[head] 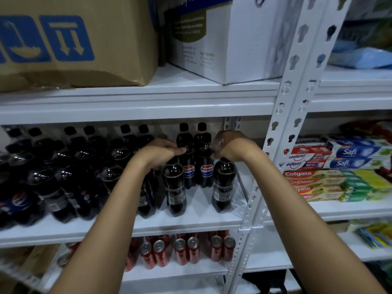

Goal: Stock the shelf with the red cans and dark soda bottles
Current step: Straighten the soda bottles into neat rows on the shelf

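Observation:
Dark soda bottles fill the middle white shelf [191, 221]. My left hand [158, 152] grips the top of one dark bottle [175, 187] standing near the shelf front. My right hand [230, 146] grips the cap of another dark bottle [223, 185] at the right end of the row. Two Pepsi bottles [196, 158] stand upright behind, between my hands. More bottles [53, 177] crowd the left side, several still in plastic wrap. Red cans [186, 249] stand in rows on the shelf below.
A brown carton [74, 39] and a white box [222, 39] sit on the upper shelf. A white perforated upright [282, 124] divides the bays. Toothpaste boxes [331, 172] are stacked on the right shelf. Blue packets [364, 58] lie at upper right.

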